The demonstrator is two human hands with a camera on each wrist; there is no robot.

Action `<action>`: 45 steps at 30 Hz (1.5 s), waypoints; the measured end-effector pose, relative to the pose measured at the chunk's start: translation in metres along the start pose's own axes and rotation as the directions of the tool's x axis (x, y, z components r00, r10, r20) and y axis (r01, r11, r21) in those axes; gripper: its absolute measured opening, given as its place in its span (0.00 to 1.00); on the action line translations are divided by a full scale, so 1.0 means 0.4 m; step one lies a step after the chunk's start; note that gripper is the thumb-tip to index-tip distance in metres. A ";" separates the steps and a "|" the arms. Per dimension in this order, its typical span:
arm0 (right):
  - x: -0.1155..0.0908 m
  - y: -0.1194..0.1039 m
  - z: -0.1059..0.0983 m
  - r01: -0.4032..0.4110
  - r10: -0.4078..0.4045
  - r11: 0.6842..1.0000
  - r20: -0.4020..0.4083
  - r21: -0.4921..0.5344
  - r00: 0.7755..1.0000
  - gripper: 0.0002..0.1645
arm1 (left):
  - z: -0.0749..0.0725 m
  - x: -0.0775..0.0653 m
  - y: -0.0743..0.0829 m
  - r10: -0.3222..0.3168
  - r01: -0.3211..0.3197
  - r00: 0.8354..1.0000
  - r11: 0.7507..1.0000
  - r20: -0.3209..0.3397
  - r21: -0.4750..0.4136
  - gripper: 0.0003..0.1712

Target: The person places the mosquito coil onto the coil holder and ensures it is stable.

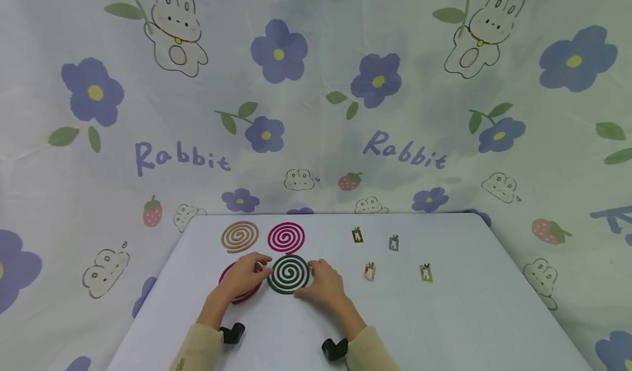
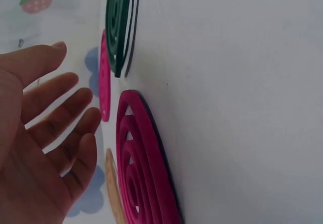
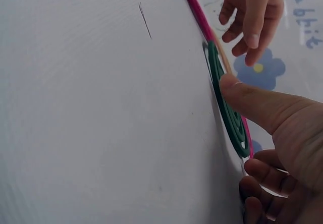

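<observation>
My right hand (image 1: 323, 286) holds a green mosquito coil (image 1: 288, 274) by its right side, thumb at the near edge and fingers at the far right. A gap to its shadow in the left wrist view puts the coil slightly above the white table. My left hand (image 1: 244, 276) hovers over a dark red coil (image 1: 240, 299), partly covering it. In the left wrist view, the left fingers (image 2: 83, 128) are loosely bent with nothing between them. Behind the hands lie a tan coil (image 1: 240, 236) and a pink coil (image 1: 286, 237).
On the right of the white table (image 1: 469, 316) lie several small flat metal stands: a dark gold one (image 1: 357, 235), a silver one (image 1: 393, 243), a patterned one (image 1: 370, 271) and a gold one (image 1: 426, 273). A rabbit-and-flower print curtain (image 1: 316, 113) hangs behind the table.
</observation>
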State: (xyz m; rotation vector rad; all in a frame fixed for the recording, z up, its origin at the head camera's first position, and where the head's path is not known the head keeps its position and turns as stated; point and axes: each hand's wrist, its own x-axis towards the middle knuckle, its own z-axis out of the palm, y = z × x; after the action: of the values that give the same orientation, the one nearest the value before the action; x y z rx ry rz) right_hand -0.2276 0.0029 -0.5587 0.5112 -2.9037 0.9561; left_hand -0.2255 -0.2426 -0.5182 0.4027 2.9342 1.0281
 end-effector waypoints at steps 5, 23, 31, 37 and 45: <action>-0.004 0.004 0.001 -0.011 0.011 1.000 0.006 -0.015 1.000 0.46 | 0.008 0.030 -0.010 0.017 -0.016 0.999 1.000 0.034 -0.026 0.18; 0.005 0.006 0.018 -0.045 0.045 0.998 -0.003 -0.039 0.999 0.47 | 0.042 0.093 -0.025 -0.042 0.040 0.994 0.999 0.104 0.018 0.21; 0.001 0.000 0.021 -0.055 0.054 0.997 -0.026 -0.046 0.998 0.47 | 0.052 0.095 -0.017 -0.062 0.059 0.991 0.998 0.117 0.029 0.21; -0.005 -0.003 0.023 -0.056 0.055 0.998 -0.057 -0.026 0.997 0.47 | 0.049 0.087 -0.012 -0.044 0.044 0.993 0.999 0.108 0.003 0.21; -0.011 -0.011 0.034 -0.048 0.051 0.998 -0.110 0.027 0.993 0.49 | 0.045 0.079 -0.011 -0.069 0.075 0.996 0.988 0.051 -0.131 0.16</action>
State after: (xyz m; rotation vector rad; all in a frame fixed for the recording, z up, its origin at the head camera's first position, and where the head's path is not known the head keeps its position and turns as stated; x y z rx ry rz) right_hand -0.2213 -0.0071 -0.5680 0.3762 -2.8219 0.9931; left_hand -0.2556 -0.2272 -0.5327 0.3099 2.7963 1.1791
